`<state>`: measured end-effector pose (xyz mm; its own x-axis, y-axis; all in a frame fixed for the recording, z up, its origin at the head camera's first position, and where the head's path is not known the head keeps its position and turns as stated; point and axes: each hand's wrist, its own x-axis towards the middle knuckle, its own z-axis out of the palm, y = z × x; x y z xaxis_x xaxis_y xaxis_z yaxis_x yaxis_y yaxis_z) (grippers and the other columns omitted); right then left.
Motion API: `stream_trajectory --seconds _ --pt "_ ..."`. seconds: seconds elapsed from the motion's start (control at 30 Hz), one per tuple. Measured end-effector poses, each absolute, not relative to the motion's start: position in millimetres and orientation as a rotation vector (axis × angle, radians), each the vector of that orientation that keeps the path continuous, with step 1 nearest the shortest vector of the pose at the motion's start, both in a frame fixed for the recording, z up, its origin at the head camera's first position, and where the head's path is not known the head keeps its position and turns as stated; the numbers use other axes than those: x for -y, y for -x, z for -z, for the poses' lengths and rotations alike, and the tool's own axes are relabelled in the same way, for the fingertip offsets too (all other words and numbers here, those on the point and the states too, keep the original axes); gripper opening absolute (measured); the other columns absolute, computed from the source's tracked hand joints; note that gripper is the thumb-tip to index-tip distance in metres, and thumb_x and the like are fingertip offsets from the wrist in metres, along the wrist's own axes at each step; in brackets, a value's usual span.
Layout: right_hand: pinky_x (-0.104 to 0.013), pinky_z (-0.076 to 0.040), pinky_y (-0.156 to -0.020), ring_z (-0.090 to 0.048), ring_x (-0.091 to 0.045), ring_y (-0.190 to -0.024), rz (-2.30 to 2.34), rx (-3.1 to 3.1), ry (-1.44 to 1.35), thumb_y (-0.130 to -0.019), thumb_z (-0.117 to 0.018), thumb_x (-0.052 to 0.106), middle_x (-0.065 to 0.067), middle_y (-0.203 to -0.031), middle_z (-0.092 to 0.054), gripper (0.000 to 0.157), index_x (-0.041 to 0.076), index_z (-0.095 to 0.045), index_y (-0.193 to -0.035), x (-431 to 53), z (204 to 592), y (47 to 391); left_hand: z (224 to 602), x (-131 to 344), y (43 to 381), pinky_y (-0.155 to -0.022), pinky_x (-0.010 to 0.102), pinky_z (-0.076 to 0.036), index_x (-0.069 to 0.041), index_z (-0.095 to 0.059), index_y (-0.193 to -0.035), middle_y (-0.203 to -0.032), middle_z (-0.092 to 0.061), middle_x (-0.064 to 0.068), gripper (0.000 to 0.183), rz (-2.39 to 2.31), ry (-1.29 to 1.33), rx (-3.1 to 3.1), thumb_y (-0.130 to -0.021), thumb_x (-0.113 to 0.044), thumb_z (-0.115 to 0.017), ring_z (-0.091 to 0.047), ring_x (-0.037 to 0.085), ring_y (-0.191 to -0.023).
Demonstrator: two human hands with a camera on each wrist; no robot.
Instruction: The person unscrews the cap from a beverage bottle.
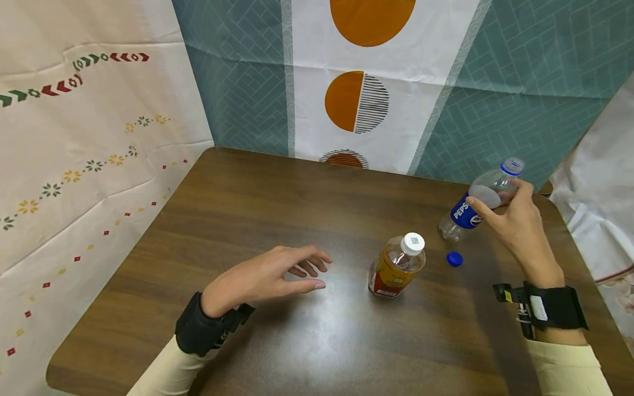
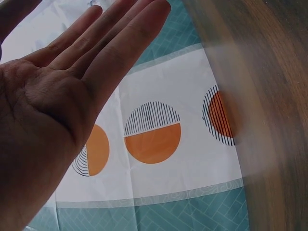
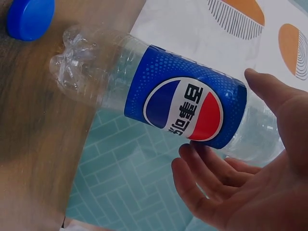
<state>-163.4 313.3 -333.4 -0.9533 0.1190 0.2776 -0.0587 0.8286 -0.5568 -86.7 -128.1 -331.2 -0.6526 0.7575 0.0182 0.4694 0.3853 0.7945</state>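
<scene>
A clear plastic Pepsi bottle with a blue label leans to the right at the table's back right, its mouth uncapped. My right hand holds it around the upper part. In the right wrist view the thumb lies on one side of the bottle and the fingers curl at the other. A blue cap lies on the table just in front of it. My left hand hovers over the table with fingers extended, holding nothing. To its right stands a white-capped bottle of amber drink, apart from both hands.
The brown wooden table reaches back to a hanging teal and white cloth with orange circles. A pale patterned cloth hangs at the left, and another white cloth borders the right edge.
</scene>
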Motion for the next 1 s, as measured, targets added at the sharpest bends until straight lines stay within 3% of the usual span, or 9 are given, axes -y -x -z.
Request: stream_trajectory --seconds 0.13,0.47,0.7,1.0 --pt "-0.06 -0.041 -0.072 -0.053 -0.044 -0.086 -0.859 2.713 0.044 -0.088 -0.063 0.04 -0.039 -0.114 -0.05 0.088 -0.008 -0.014 -0.143 -313.1 333.6 162.3 330.6 128.4 86.3 -0.086 0.028 -0.052 -0.022 -0.051 -0.126 -0.113 -0.061 -0.01 0.036 -1.143 -1.057 -2.304 -0.094 -0.036 -0.058 -0.057 0.002 -0.1" --pt "-0.056 -0.039 -0.071 -0.048 -0.048 -0.097 -0.847 2.713 0.007 -0.087 -0.065 0.037 -0.037 -0.116 -0.042 0.088 -0.012 -0.016 -0.141 -316.6 331.0 158.4 330.9 128.3 86.3 -0.086 0.029 -0.052 -0.019 -0.051 -0.127 -0.113 -0.061 -0.008 0.037 -1.142 -1.075 -2.305 -0.094 -0.036 -0.058 -0.058 0.003 -0.1" --pt "-0.065 -0.037 -0.08 -0.044 -0.052 -0.101 -0.823 2.722 -0.009 -0.087 -0.066 0.035 -0.041 -0.12 -0.037 0.089 -0.014 -0.016 -0.141 -319.5 328.4 151.3 331.0 128.8 85.2 -0.086 0.029 -0.052 -0.02 -0.051 -0.127 -0.113 -0.061 -0.009 0.037 -1.152 -1.084 -2.305 -0.094 -0.036 -0.057 -0.058 0.003 -0.1" --pt "-0.067 -0.033 -0.081 -0.041 -0.055 -0.104 -0.796 2.677 0.041 -0.084 -0.07 0.031 -0.042 -0.123 -0.032 0.086 -0.014 -0.021 -0.14 -322.9 322.6 127.1 331.0 130.0 83.9 -0.086 0.029 -0.052 -0.02 -0.051 -0.127 -0.113 -0.062 -0.008 0.037 -1.16 -1.088 -2.3 -0.094 -0.036 -0.057 -0.058 0.004 -0.1"
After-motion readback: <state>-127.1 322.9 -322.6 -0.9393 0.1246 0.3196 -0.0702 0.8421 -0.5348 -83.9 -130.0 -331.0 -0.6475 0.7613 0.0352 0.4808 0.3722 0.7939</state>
